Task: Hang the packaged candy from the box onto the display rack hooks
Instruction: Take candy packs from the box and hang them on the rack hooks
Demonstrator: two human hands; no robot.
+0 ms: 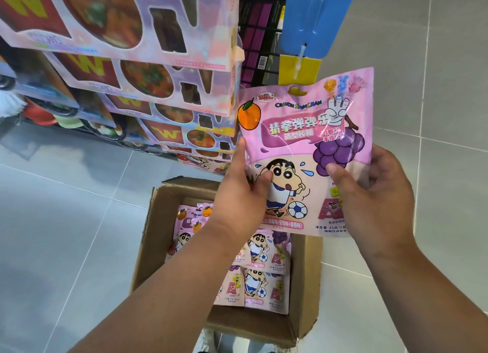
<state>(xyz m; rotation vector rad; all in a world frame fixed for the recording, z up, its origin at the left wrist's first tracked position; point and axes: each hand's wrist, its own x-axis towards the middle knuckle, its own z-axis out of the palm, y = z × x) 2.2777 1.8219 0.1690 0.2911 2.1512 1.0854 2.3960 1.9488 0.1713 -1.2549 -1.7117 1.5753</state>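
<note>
glossy plastic candy packet [303, 146], matt corrugated cardboard box [303, 270], smooth floor tiles [66, 220]

The packet [303, 146] hides part of the fingers [383, 165] of the right hand [380, 202]; the left forearm [169, 286] covers some packets [266, 286] in the box [148, 236]; stacked cartons [118, 22] run off the top and left edges.

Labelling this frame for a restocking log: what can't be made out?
Head view:
Number of packets in the box: left forearm covers some.
Fingers of the right hand: behind the held packet.
Its bottom print: too small.
Top of the blue hanging strip: cut by frame edge.
</note>
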